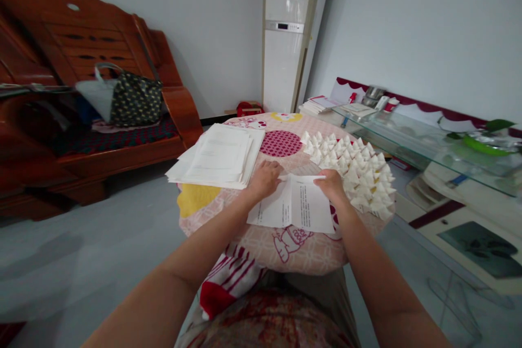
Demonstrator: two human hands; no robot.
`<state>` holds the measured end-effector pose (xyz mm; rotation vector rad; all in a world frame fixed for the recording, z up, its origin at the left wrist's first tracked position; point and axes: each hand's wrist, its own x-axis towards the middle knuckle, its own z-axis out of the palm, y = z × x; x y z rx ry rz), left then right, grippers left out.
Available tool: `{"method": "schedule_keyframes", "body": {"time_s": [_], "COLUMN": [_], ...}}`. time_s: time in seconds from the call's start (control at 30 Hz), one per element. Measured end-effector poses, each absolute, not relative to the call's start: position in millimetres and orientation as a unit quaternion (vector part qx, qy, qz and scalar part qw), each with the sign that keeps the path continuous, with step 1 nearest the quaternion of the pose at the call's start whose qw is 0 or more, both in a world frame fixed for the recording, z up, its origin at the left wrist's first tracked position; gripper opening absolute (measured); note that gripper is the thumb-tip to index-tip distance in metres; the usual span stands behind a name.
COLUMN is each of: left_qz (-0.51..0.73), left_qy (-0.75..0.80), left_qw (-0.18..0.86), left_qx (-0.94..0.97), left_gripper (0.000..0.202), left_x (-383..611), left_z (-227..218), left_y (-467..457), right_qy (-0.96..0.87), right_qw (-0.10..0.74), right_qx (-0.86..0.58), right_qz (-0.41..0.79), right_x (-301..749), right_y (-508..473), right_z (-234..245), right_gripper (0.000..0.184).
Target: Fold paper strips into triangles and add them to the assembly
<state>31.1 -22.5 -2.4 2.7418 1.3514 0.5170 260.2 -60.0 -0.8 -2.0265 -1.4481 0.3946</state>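
Observation:
A printed sheet of paper [310, 209] with a crease down its middle lies on the round cloth-covered table [261, 250]. My left hand [266, 178] grips its far left edge, fingers curled. At the far right edge, my right hand [331, 185] pinches the same sheet between thumb and fingers. To the left of my left hand rests a stack of white paper [220, 155]. Many small folded paper pieces [350, 168] stand in close rows to the right, beside my right hand.
A wooden settee [101, 27] with a dark patterned bag [136, 99] stands at the left. To the right is a glass-topped cabinet [432, 141] carrying papers, metal bowls and a green dish [489, 145]. A tall white air conditioner [283, 60] occupies the back corner.

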Motion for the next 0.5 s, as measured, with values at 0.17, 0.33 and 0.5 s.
{"method": "schedule_keyframes", "body": {"time_s": [0.17, 0.33, 0.5], "left_qz": [0.132, 0.103, 0.095], "left_qy": [0.415, 0.427, 0.428], "left_qw": [0.079, 0.061, 0.054], "left_qx": [0.897, 0.896, 0.897], "left_gripper": [0.040, 0.053, 0.055], "left_x": [32, 24, 22], "left_z": [-24, -43, -48], "left_y": [-44, -48, -45], "right_qy": [-0.558, -0.556, -0.579], "right_qw": [0.278, 0.236, 0.154], "right_qx": [-0.768, -0.785, -0.800], "right_qz": [0.143, 0.138, 0.035], "right_x": [264, 270, 270], "right_y": [-56, -59, -61], "right_z": [-7, -12, -16], "right_gripper": [0.025, 0.029, 0.034]}}
